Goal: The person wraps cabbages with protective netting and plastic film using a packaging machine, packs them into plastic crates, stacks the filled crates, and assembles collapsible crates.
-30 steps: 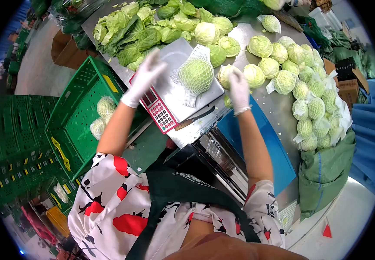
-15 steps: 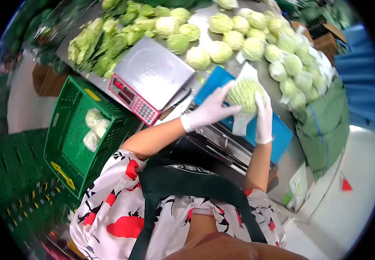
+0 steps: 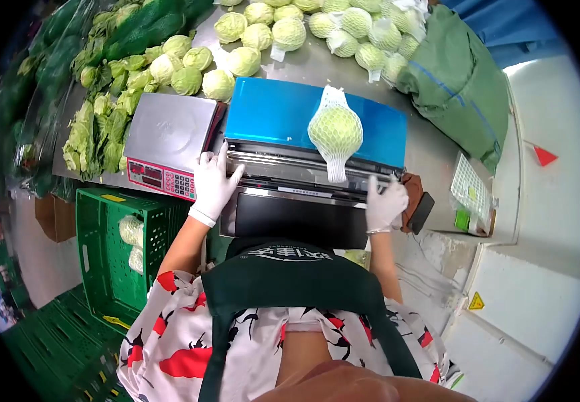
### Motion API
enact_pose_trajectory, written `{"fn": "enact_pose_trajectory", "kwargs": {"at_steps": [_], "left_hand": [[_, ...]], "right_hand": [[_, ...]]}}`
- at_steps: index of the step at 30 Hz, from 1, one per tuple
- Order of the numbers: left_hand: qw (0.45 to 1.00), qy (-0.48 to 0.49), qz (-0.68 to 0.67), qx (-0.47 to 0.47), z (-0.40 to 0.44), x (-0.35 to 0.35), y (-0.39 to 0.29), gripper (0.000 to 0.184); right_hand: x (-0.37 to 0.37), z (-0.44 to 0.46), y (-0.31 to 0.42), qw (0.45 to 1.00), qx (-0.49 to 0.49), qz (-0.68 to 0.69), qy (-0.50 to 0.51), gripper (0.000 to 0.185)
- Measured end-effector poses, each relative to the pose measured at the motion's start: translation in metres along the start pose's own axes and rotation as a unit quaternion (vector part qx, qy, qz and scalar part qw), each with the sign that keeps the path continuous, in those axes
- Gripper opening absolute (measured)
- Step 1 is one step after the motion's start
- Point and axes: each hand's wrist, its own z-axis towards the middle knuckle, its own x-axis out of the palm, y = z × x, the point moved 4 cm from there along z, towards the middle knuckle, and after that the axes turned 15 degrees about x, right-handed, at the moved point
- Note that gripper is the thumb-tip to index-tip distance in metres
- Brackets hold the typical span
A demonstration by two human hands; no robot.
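Observation:
A round cabbage in a white foam net lies on the blue top of a film wrapping machine, the net's tail hanging over the front slot. Neither hand touches it. My left hand, in a white glove, is at the left end of the machine's metal bars, thumb and fingers apart. At the right end of the bars is my right hand, also gloved, its fingers bent but apart. Whether film lies under the fingertips is not visible. In front of the bars is a black plate.
A scale stands left of the machine. Below it, a green crate holds netted cabbages. Bare cabbages and netted ones line the back. A green sack is at right, and a dark object sits beside my right hand.
Both hands have let go of the netted cabbage, which now rests on the blue top. They have moved apart to the two ends of the bars. The view has turned and shifted.

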Motion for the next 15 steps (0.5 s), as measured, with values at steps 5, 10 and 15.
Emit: {"fn": "enact_pose_trajectory", "kwargs": {"at_steps": [5, 10, 15], "left_hand": [[0.977, -0.066, -0.203, -0.018, 0.012, 0.044, -0.023, 0.068], [0.816, -0.015, -0.578, 0.020, 0.000, 0.006, -0.026, 0.022], [0.752, 0.170, -0.622, 0.132, -0.037, -0.087, -0.046, 0.019]], "right_hand": [[0.048, -0.016, 0.019, 0.989, -0.082, 0.125, -0.005, 0.039], [-0.005, -0.026, -0.008, 0.823, -0.041, 0.464, 0.324, 0.021], [-0.098, -0.055, -0.057, 0.795, -0.122, 0.313, 0.505, 0.020]]}}
